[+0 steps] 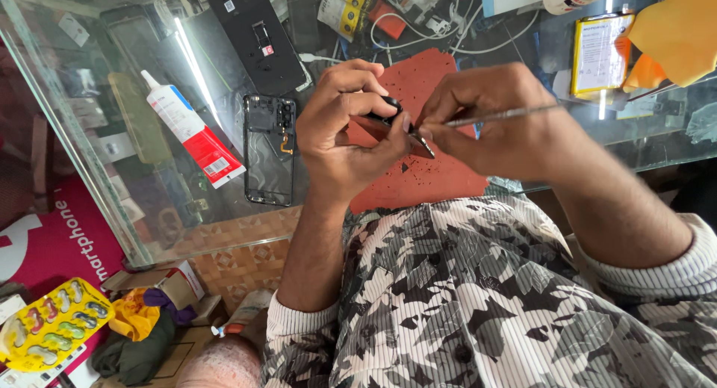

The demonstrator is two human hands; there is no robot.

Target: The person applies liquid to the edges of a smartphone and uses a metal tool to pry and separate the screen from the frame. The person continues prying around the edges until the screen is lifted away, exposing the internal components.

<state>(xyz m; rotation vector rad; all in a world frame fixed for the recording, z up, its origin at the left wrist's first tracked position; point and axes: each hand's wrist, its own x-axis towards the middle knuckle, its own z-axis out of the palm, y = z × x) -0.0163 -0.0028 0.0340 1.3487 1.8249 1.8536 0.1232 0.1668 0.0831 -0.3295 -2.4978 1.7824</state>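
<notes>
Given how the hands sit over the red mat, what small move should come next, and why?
Probably keep scraping the thin metal tool along the small dark part's edge. The right hand has its tip on the part, the left hand pinches it, and dark flecks dot the red mat.

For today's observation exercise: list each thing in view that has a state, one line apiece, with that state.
Left hand: closed on a small dark part.
Right hand: pinching a thin metal tool.
Phone frame: opened, lying flat on the glass counter.
Glue tube: capped, lying down.
Red mat: flat, speckled with bits.
</notes>
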